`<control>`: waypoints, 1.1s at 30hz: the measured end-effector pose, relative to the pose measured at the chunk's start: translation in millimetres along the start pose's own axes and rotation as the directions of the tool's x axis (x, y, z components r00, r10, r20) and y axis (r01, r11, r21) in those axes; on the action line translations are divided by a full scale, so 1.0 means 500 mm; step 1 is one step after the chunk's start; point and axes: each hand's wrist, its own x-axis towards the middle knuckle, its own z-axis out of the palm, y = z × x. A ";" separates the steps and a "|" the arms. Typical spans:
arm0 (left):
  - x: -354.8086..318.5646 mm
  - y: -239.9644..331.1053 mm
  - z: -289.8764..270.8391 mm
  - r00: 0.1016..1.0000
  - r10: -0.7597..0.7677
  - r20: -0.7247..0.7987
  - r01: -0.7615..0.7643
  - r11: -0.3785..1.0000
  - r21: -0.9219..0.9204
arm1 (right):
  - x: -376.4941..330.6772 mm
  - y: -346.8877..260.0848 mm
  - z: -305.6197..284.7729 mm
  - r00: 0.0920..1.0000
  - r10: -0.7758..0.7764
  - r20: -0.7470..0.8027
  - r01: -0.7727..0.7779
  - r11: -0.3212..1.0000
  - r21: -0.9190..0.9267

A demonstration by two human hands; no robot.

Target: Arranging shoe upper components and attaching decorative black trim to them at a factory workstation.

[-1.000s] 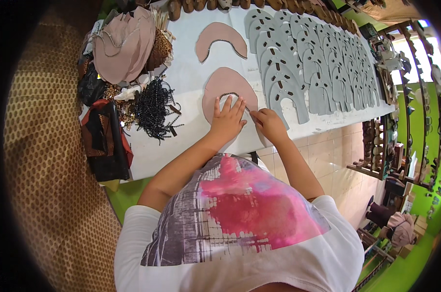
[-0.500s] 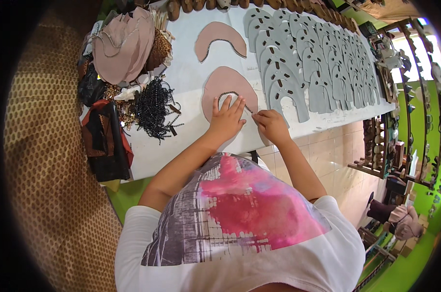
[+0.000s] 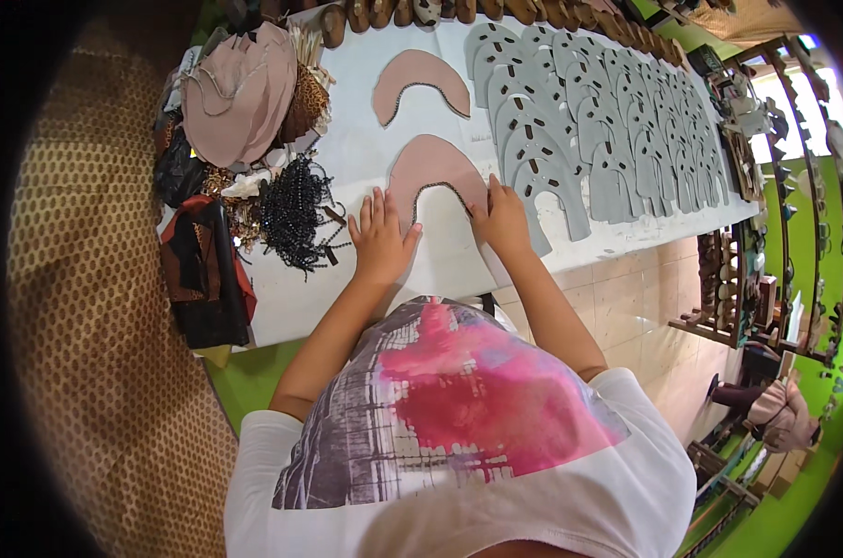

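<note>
You are looking down past your own white shirt with its pink and grey print point(image 3: 458, 400) to a white table point(image 3: 375, 158) in front of you. Your left hand point(image 3: 380, 240) lies flat and open, fingers spread, its fingertips touching the left leg of a pink horseshoe-shaped cut piece point(image 3: 434, 167). Your right hand point(image 3: 501, 219) is also open and flat, pressing on the right leg of the same piece; neither hand grips anything. That piece lies flat on the table just beyond your hands, its rounded crown pointing away from you and its open end, edged with a dark dotted trim, facing you, so its long axis runs from you toward the far edge. By my reading this piece is the one in work: it looks placed and is being smoothed or held down, not yet set aside. Beyond it lies a second pink arched piece point(image 3: 421, 82), wider and shallower, open end also toward you, which seems finished with. To the right a long overlapping row of grey cut pieces point(image 3: 607, 139) with small slots spreads across the table, looking untouched. To the left sit a heap of black beaded cord point(image 3: 296, 209), dark fabric point(image 3: 203, 270), and further back a stack of pink material point(image 3: 240, 93).
</note>
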 end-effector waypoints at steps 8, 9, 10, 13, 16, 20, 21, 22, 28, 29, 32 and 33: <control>0.045 0.000 -0.034 0.993 -0.113 -0.040 0.101 0.967 -0.233 | 0.065 -0.013 -0.029 0.913 0.148 0.380 -0.250 0.940 0.234; 0.054 0.012 -0.047 0.981 -0.196 0.006 0.196 0.976 -0.092 | 0.059 -0.017 -0.030 0.985 0.027 0.171 -0.053 0.987 0.150; 0.062 0.018 -0.043 0.979 -0.204 -0.001 0.203 0.975 -0.089 | 0.058 -0.019 -0.031 0.992 -0.124 -0.032 0.125 0.992 0.027; 0.063 0.014 -0.032 0.977 -0.111 -0.184 0.108 0.994 -0.025 | 0.060 -0.028 -0.024 0.878 -0.448 0.169 0.454 0.891 0.004; 0.056 0.020 -0.024 0.951 0.089 -0.295 -0.063 0.993 0.096 | 0.034 -0.047 -0.008 0.800 -0.527 0.286 0.562 0.825 -0.055; 0.027 0.041 -0.023 0.966 0.203 -0.158 -0.163 0.958 0.237 | 0.009 -0.035 0.005 0.823 -0.522 0.223 0.554 0.825 -0.113; 0.021 0.045 -0.021 0.968 0.165 -0.189 -0.118 0.964 0.238 | 0.010 -0.033 0.005 0.821 -0.524 0.225 0.555 0.825 -0.105; 0.017 0.046 -0.021 0.969 0.160 -0.186 -0.113 0.964 0.242 | 0.014 -0.029 0.004 0.813 -0.528 0.245 0.564 0.819 -0.109; 0.004 0.060 -0.013 0.979 0.064 -0.196 -0.005 0.958 0.286 | 0.015 -0.048 -0.004 0.793 -0.523 0.311 0.585 0.797 -0.151; 0.005 0.063 -0.012 0.984 0.061 -0.170 -0.009 0.957 0.288 | 0.016 -0.055 -0.004 0.806 -0.514 0.295 0.571 0.805 -0.158; 0.003 0.067 -0.018 0.995 0.002 -0.101 0.020 0.977 0.214 | 0.020 -0.048 0.030 0.736 -0.614 0.285 0.658 0.747 -0.091; 0.003 0.067 -0.023 0.998 -0.041 -0.048 0.048 0.989 0.137 | 0.022 -0.044 0.034 0.734 -0.617 0.284 0.661 0.745 -0.090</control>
